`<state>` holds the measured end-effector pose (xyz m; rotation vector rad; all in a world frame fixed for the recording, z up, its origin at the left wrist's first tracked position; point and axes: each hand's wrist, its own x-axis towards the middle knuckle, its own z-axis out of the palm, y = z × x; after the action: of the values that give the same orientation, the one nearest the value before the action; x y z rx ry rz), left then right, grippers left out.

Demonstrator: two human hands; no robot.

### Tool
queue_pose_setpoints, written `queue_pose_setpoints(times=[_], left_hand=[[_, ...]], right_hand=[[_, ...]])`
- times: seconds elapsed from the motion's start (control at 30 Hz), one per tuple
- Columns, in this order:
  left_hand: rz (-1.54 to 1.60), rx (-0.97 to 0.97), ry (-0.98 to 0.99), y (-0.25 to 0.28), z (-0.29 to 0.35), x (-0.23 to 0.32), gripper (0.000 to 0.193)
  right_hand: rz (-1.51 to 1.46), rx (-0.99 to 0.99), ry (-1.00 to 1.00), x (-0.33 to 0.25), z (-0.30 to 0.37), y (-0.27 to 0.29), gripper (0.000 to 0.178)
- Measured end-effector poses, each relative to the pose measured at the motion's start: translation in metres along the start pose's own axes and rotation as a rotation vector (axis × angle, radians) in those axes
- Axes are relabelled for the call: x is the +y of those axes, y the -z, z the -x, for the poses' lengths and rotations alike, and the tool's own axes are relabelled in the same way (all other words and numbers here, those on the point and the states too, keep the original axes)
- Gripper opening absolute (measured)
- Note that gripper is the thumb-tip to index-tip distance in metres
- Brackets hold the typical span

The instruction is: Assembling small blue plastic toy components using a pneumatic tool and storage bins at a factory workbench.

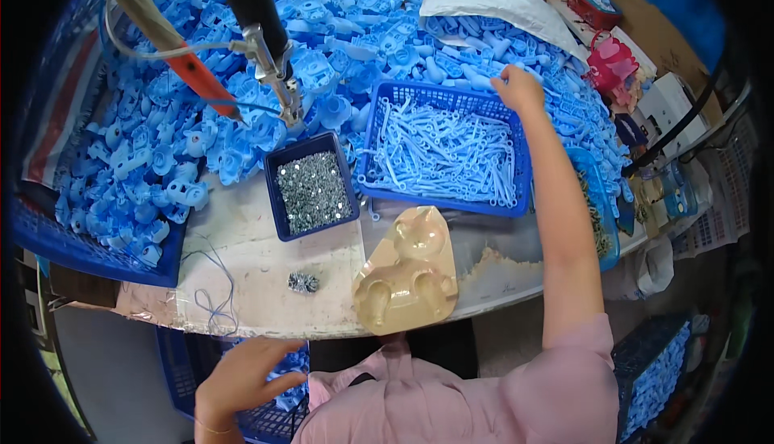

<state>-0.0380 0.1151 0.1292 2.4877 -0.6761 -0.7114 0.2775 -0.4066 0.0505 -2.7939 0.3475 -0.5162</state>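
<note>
My right hand (520,89) reaches over the far right corner of a blue basket (445,204) to the heap of light-blue plastic parts (476,49). Its thumb and finger are bent in toward each other at the heap; what is between them is too small to make out. Thin blue rods with ringed ends (447,150) fill the basket. My left hand (250,371) is low at the table's front edge, thumb and fingers apart, holding nothing, above a crate (181,367) of blue parts. A tan moulded fixture (411,270) with rounded hollows lies at the table's front edge.
A dark-blue tray (276,206) of small metal screws stands left of the basket. Above it hangs a power screwdriver (274,73) with a hose. A small metal-coloured cluster (303,283) and loose thread (216,299) lie nearer. At right are a pink toy (610,65) and a light-blue tub (609,238).
</note>
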Motion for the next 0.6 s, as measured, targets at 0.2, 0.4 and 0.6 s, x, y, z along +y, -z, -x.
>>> queue_pose_setpoints(times=[0.2, 0.4, 0.6], left_hand=[[0.059, -0.071, -0.307, -0.01, -0.072, 0.023, 0.038], [0.164, 0.116, -0.553, -0.034, -0.124, 0.045, 0.04], [0.545, 0.261, -0.355, -0.068, -0.164, 0.094, 0.058]], right_hand=[[0.009, -0.081, -0.098, -0.004, -0.013, -0.007, 0.038], [-0.646, -0.132, 0.115, 0.013, 0.05, 0.065, 0.029], [-0.706, -0.984, 0.38, -0.077, 0.207, 0.132, 0.023]])
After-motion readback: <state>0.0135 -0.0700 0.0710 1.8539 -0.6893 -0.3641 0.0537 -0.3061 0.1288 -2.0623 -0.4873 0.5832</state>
